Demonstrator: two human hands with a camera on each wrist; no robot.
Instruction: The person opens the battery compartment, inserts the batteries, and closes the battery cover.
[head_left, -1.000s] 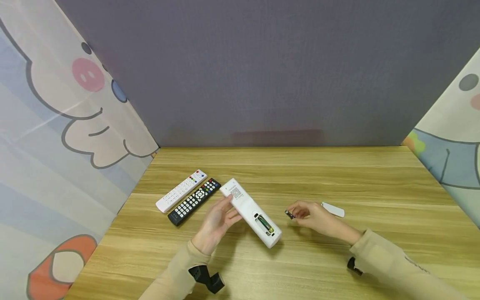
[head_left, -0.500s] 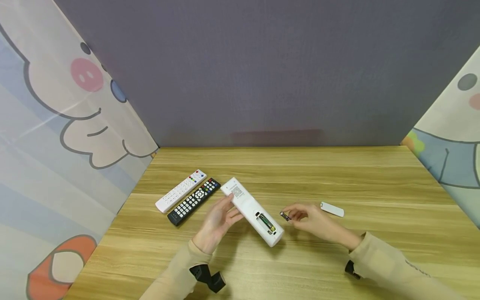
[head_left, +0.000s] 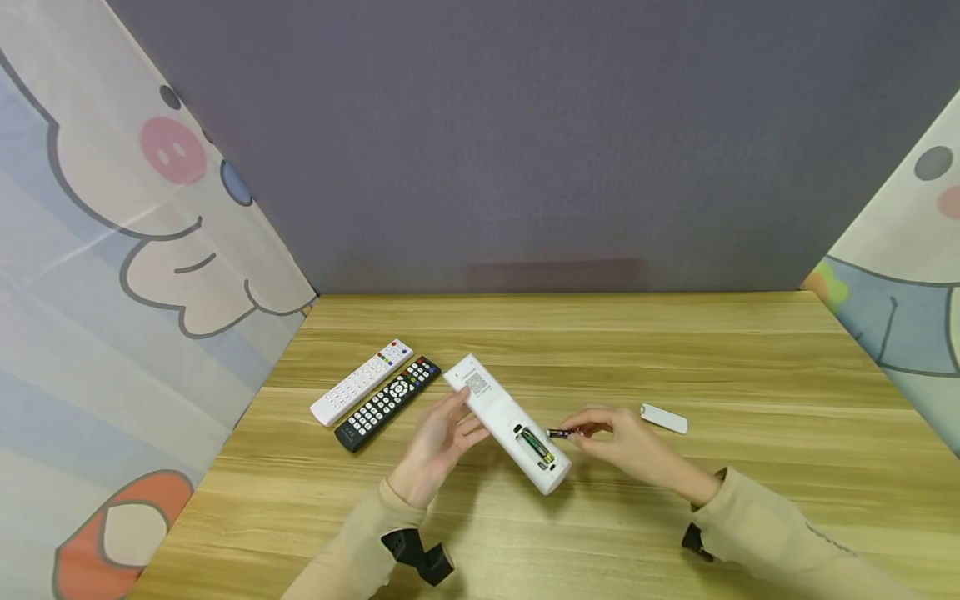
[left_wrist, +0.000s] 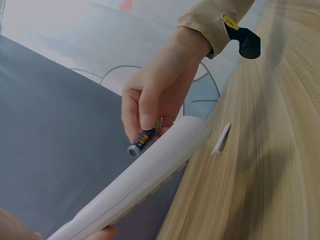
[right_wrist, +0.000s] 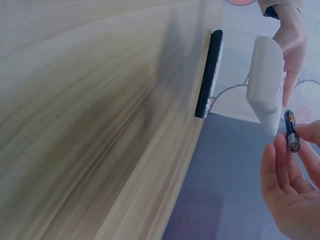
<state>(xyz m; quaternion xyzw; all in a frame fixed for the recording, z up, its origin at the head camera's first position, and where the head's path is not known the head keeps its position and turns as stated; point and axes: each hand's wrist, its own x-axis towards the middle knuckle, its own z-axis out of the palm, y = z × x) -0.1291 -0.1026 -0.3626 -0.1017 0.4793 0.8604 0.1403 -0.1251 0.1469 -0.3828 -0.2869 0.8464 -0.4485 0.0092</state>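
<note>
My left hand [head_left: 435, 446] grips a white remote control [head_left: 498, 408] near its far end, with its back turned up and tilted above the table. One green battery [head_left: 537, 446] lies in the uncovered battery compartment at the near end. Between thumb and fingers, my right hand [head_left: 618, 437] pinches a dark battery [head_left: 558, 433] right beside that compartment. The left wrist view shows the held battery [left_wrist: 142, 141] just beyond the remote's edge. In the right wrist view, the battery [right_wrist: 291, 131] sits at the fingertips near the remote [right_wrist: 266, 80].
A white battery cover [head_left: 664, 418] lies on the wooden table [head_left: 720, 350] to the right. Over on the left, a white remote [head_left: 363, 382] and a black remote [head_left: 387, 403] lie side by side, buttons up. A grey panel [head_left: 480, 167] stands behind the table.
My right hand has moved left with its battery, up to the remote's compartment, and the battery has turned to lie more level. The left hand and its remote have shifted very slightly right.
</note>
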